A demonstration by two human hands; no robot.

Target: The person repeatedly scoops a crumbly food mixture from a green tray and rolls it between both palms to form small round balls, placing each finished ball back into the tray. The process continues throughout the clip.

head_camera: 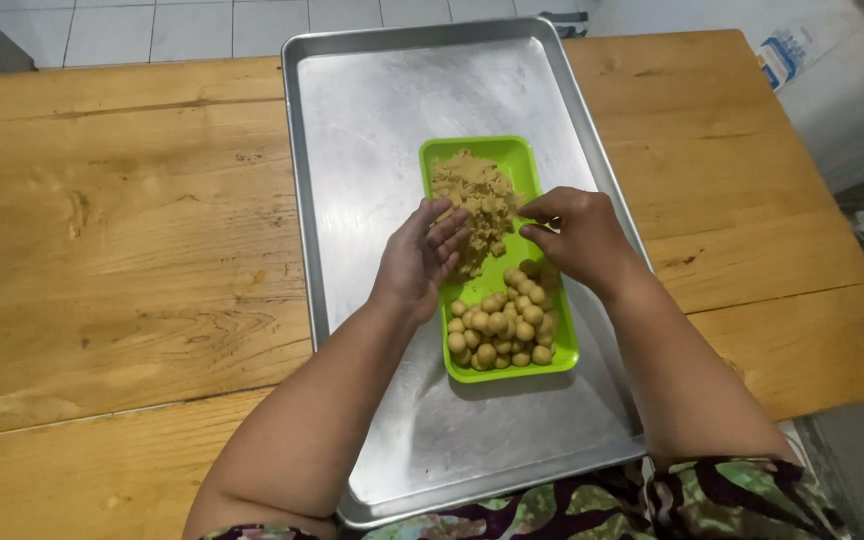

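A green rectangular tray [505, 152] lies on a large metal baking sheet [372, 130]. Its far half holds a crumbly tan dough mass [472, 190]; its near half holds several small rolled dough balls [500, 328]. My left hand [420, 250] hovers over the tray's left edge, palm up, fingers apart, reaching toward the dough. My right hand [577, 232] is over the tray's right side, thumb and fingers pinched at the edge of the dough mass. Whether a bit of dough sits between those fingertips is too small to tell.
The baking sheet rests on a wooden table [122, 240]. A tiled floor [152, 25] shows beyond the far edge. At the top right stands a white box with a blue patch [787, 50]. A patterned garment [652, 500] is at the bottom edge.
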